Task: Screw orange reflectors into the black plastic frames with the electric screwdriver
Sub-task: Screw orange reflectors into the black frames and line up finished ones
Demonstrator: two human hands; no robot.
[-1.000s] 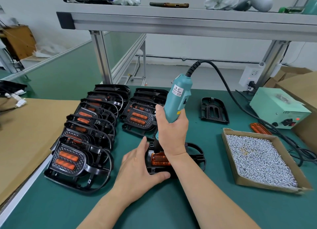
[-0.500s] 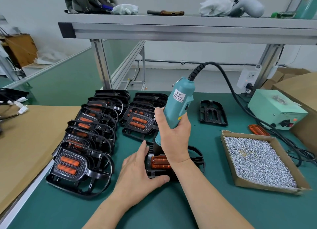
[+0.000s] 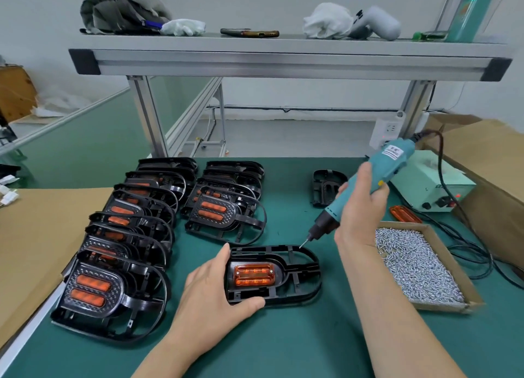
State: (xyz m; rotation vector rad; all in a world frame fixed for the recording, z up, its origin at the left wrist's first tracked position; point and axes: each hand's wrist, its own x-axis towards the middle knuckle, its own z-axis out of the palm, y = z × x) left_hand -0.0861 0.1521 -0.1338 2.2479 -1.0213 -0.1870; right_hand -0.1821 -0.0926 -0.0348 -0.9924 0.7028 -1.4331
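A black plastic frame [image 3: 300, 275] lies on the green mat in front of me with an orange reflector [image 3: 253, 274] seated in it. My left hand [image 3: 215, 289] grips the frame's left end, thumb under the near edge and fingers over the far edge. My right hand [image 3: 360, 210] holds the teal electric screwdriver [image 3: 377, 179] tilted, its bit tip hovering just above the frame's far right rim, clear of the reflector.
Several finished frames with reflectors are stacked in two rows at left [image 3: 122, 236]. A cardboard tray of screws [image 3: 414, 264] sits at right, a loose orange reflector [image 3: 404, 214] and an empty frame [image 3: 327, 187] behind it. The power supply box [image 3: 433, 184] and cable are at far right.
My right hand has lifted the screwdriver off the reflector and swung it up and to the right, tilting it. The left hand still holds the frame, now fully uncovered.
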